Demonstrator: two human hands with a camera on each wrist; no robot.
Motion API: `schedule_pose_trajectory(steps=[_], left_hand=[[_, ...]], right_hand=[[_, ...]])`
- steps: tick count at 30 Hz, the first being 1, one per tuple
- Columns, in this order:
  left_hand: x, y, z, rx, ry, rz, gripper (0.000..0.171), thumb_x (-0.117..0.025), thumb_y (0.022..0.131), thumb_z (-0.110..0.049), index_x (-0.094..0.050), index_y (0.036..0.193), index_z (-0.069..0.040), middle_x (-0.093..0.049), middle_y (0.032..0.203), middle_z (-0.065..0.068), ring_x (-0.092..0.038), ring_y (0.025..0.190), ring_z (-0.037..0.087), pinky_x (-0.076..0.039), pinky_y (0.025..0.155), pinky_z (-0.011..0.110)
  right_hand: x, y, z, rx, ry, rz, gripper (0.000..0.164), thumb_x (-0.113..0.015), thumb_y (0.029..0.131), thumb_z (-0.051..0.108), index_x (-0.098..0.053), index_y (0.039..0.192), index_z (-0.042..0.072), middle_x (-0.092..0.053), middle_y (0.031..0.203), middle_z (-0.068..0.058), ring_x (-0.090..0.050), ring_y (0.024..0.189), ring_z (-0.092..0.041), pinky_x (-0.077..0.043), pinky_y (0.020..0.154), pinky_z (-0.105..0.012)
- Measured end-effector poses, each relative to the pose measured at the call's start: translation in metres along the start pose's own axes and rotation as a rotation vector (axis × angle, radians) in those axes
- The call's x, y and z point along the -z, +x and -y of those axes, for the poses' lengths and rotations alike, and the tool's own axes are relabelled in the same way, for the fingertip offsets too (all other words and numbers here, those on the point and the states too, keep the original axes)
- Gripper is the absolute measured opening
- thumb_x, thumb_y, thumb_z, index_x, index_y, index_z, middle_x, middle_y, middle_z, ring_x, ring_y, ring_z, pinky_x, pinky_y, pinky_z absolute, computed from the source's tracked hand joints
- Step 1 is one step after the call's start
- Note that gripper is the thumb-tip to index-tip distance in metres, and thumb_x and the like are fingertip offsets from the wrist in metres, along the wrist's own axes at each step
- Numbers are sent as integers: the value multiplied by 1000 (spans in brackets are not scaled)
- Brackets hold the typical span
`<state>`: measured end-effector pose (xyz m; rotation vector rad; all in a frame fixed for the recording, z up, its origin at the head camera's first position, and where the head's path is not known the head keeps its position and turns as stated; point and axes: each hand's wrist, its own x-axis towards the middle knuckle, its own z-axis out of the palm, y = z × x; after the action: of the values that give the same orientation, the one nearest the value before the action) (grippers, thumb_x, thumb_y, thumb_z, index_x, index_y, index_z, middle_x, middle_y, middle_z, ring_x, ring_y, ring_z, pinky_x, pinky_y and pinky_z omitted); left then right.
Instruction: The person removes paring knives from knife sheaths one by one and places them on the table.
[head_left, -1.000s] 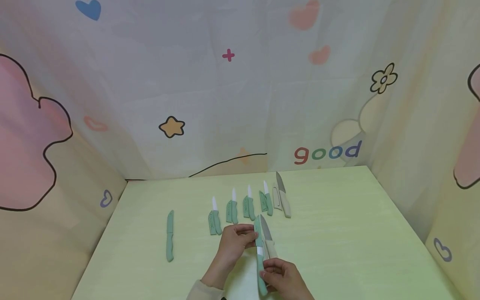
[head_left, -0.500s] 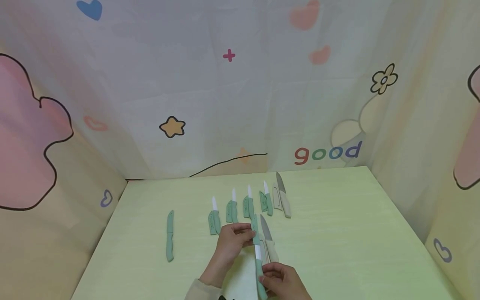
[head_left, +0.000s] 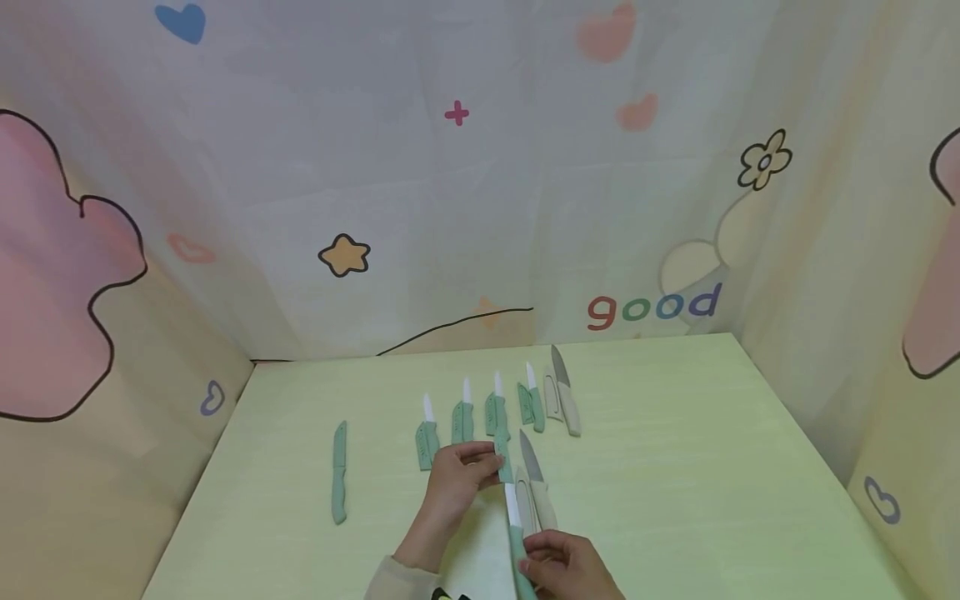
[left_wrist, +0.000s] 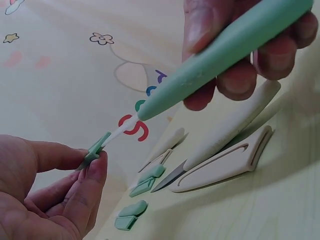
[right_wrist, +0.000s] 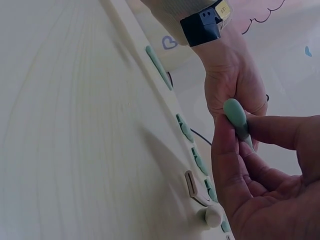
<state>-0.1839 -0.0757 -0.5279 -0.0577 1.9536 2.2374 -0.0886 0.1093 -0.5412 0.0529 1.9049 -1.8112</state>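
In the head view my left hand (head_left: 459,475) pinches a green knife sheath (head_left: 502,460) between thumb and fingers. My right hand (head_left: 567,565) grips the green handle of a knife (head_left: 518,550); its white blade points away from me, with the tip end right at the sheath's mouth. The left wrist view shows the same blade (left_wrist: 120,131) reaching toward the sheath (left_wrist: 94,151), both held above the table. Just right of the held knife lies a beige-handled knife (head_left: 546,504) with a grey blade, its beige sheath (head_left: 523,502) beside it.
Along the back stand several green knives (head_left: 467,412) in a row, each beside its sheath, white blades bare. Another beige knife (head_left: 568,408) with its sheath (head_left: 552,393) ends that row. A green knife in its sheath (head_left: 340,472) lies at the left. Patterned curtains (head_left: 420,183) enclose the table (head_left: 712,467).
More of the white blade shows now, as the sheath and knife have moved apart. My left hand has shifted slightly left with the sheath; the right hand has drawn slightly nearer to me.
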Motion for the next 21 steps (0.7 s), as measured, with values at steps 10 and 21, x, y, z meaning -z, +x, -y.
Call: schedule_pose_trajectory(steps=[10, 21], left_hand=[[3, 2, -3, -3, 0, -4, 27, -68, 87, -2, -63, 111, 12, -66, 102, 22, -65, 84, 26, -61, 74, 32], [10, 3, -3, -4, 19, -77, 28, -71, 86, -4, -64, 110, 10, -66, 103, 19, -65, 86, 26, -61, 74, 31]], right_hand=[[0, -1, -4, 23, 8, -5, 28, -70, 84, 11, -64, 105, -6, -66, 81, -2, -60, 68, -15, -56, 60, -25], [3, -1, -8, 62, 8, 12, 28, -71, 84, 10, -65, 105, -7, -67, 81, -3, -62, 70, -16, -56, 61, -23]])
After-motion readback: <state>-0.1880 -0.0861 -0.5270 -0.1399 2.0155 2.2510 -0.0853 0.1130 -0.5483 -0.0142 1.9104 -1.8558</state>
